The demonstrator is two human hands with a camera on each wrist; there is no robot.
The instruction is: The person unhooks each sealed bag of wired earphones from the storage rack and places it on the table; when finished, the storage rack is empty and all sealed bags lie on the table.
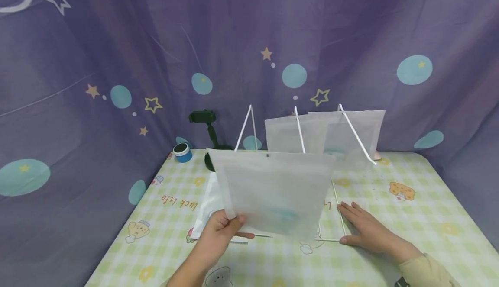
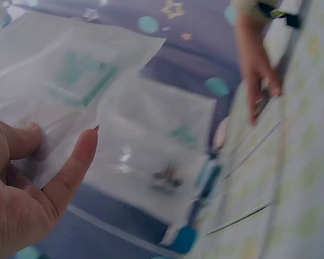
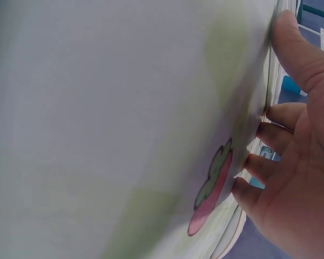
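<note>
My left hand pinches the lower left corner of a frosted zip bag between thumb and fingers. A blurred teal shape shows through that bag in the left wrist view. Behind it, two more frosted bags overlap at the slanted arms of a white wire rack. The front bag stands before the rack and hides much of it. On the right, my right hand lies with fingers extended, its fingertips and thumb at the rack's base wires.
A white packet lies partly behind the front bag. At the back left stand a blue jar with a dark top and a dark stand. A green checked cloth covers the table, and a purple curtain hangs close behind.
</note>
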